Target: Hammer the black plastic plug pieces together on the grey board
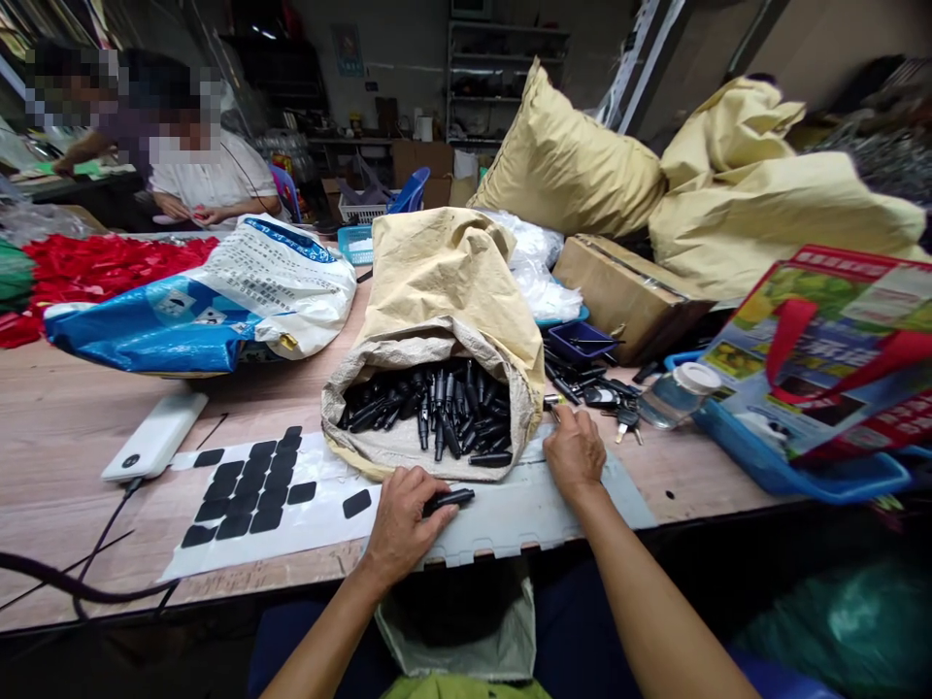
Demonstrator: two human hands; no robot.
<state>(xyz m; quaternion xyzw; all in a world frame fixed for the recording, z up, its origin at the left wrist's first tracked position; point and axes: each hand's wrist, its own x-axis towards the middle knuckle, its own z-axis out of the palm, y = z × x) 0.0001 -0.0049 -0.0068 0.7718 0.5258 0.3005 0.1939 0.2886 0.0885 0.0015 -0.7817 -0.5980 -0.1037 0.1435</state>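
Observation:
My left hand (409, 516) rests on the grey board (502, 529) at the table's front, its thumb and fingers closed on a black tapered tube-like piece (452, 498). Farther right, my right hand (575, 449) is curled at the board's far edge. Its fingertips meet a small slim object (554, 399), mostly hidden and too small to name. Between and beyond the hands lies a yellow woven sack (444, 257), its mouth rolled back toward me. Many similar black pieces (444, 403) fill the opening.
A white sheet with black rounded stickers (251, 490) and a white power bank (154, 437) lie left. Beyond are a blue-white sack (211, 301) and red pieces (123, 267). Keys (627, 419), a jar (677, 396) and a blue tray (801, 481) stand right. People (211, 180) sit far left.

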